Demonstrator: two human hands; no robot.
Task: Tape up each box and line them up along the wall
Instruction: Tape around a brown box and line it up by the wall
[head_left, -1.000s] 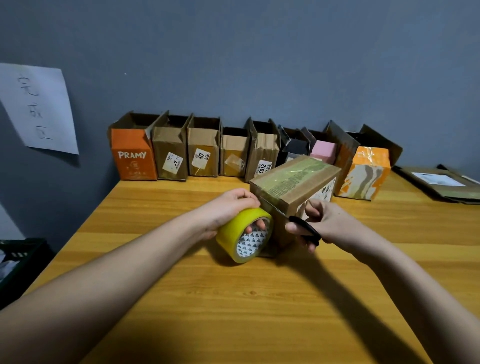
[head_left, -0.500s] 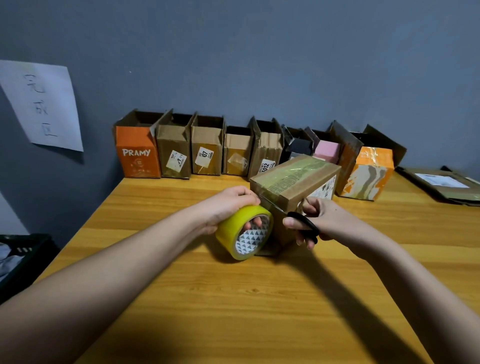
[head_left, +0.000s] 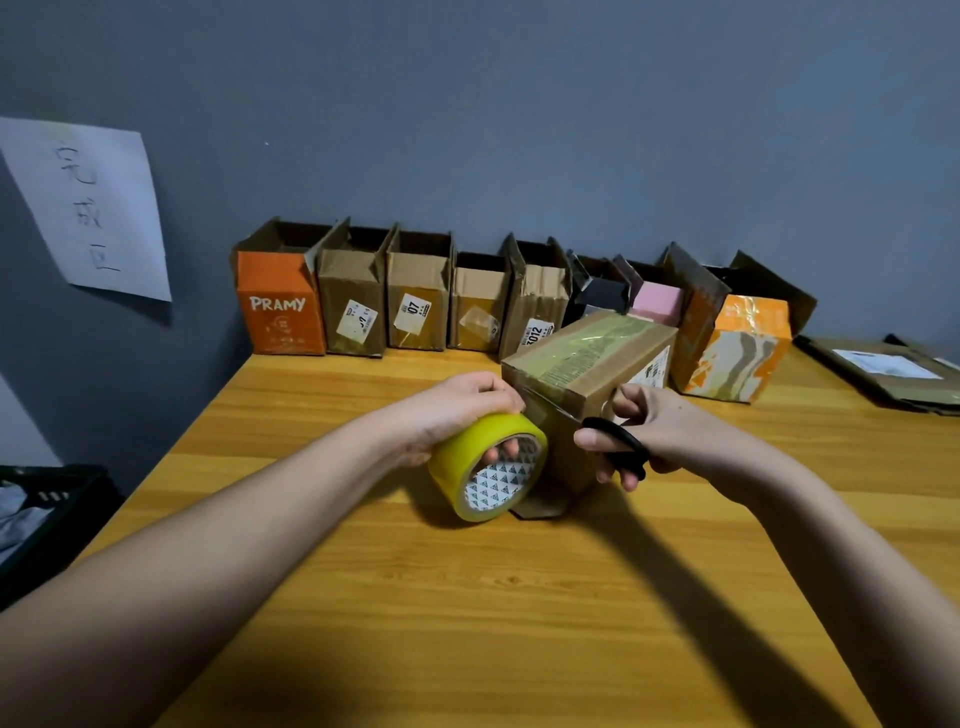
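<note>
My left hand (head_left: 457, 415) grips the roll of yellow adhesive tape (head_left: 488, 467), fingers curled through its core, the roll's open face turned toward me. My right hand (head_left: 649, 436) is closed on the black-handled scissors (head_left: 618, 447), thumb and fingers through the loops. I cannot make out the blades clearly. They seem to reach toward the short stretch of tape running from the roll to the box.

The brown cardboard box with tape along its top seam (head_left: 587, 364) sits between my two hands and just beyond them, touching both. Its near end face is right at my knuckles. Its long axis runs away from me and to the right, toward the grey wall (head_left: 519, 130), so the taped seam goes from my hands outward. The box looks tipped, near end low and resting on a flap that pokes out beneath it on the wooden table (head_left: 519, 597).

The move ahead, as I judge it, is the cut. The strip leaves the roll at my left hand and lands on the box's near end, so the scissors must come in from the right, across the strip. My right hand is nearer that gap. My left only has to hold the strip taut.

Farther out from both hands, against the wall, stands the row of open cardboard boxes (head_left: 415, 296), from the orange one marked PRAMY (head_left: 278, 312) beyond my left hand to an orange patterned box (head_left: 737, 353) beyond my right hand. This box probably joins that line after the cut.
</note>
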